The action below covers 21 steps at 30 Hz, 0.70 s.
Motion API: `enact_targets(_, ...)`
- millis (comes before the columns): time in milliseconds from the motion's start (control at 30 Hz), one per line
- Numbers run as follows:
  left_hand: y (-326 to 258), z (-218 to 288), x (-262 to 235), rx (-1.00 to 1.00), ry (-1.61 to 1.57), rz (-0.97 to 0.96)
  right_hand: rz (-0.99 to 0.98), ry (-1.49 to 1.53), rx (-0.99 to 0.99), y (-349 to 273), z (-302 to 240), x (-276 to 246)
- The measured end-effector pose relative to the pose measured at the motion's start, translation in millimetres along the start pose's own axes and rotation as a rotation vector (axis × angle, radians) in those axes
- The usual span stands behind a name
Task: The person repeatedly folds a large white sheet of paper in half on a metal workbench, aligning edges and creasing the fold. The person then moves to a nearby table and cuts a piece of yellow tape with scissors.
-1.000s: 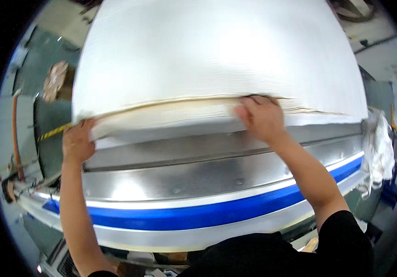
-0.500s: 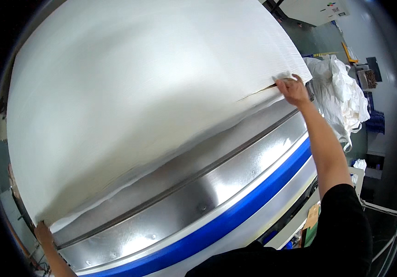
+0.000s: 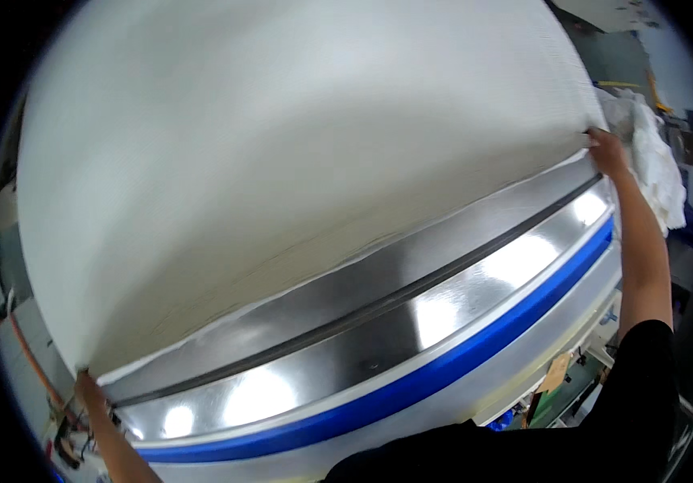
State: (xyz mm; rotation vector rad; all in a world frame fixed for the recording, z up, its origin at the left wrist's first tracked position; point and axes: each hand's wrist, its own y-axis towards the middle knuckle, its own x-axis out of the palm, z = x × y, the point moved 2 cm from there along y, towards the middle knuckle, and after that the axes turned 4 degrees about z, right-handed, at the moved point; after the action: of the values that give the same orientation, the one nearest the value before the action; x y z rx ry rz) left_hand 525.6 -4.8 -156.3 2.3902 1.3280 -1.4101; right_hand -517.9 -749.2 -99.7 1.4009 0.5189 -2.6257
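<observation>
While a blue strip (image 3: pixel 515 307) borders the near side, the metal worktop (image 3: pixel 378 346) shines bare behind it. At opposite front corners of the white sheet (image 3: pixel 306 161), the left hand (image 3: pixel 88 392) and right hand (image 3: pixel 610 153) reach wide, probably to draw its edge straight; fingertips are too hidden to tell how closed either grip is. Beyond, the sheet spreads broad, matte, softly shadowed, faintly creased along its front.

A shiny metal table (image 3: pixel 362 283) with a blue strip (image 3: pixel 435 369) along its near side carries broad white sheeting (image 3: pixel 282 153) across its far part.
</observation>
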Motion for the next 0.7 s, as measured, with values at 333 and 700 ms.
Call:
enact_targets(333,-69,17,-165,-0.093,0.029,-0.021,0.075,0.294,-0.097,-8,80,-43)
enact_targets(700,-193,-9,-118,0.141,0.16,-0.377,-0.128,0.225,-0.226,-131,163,-4)
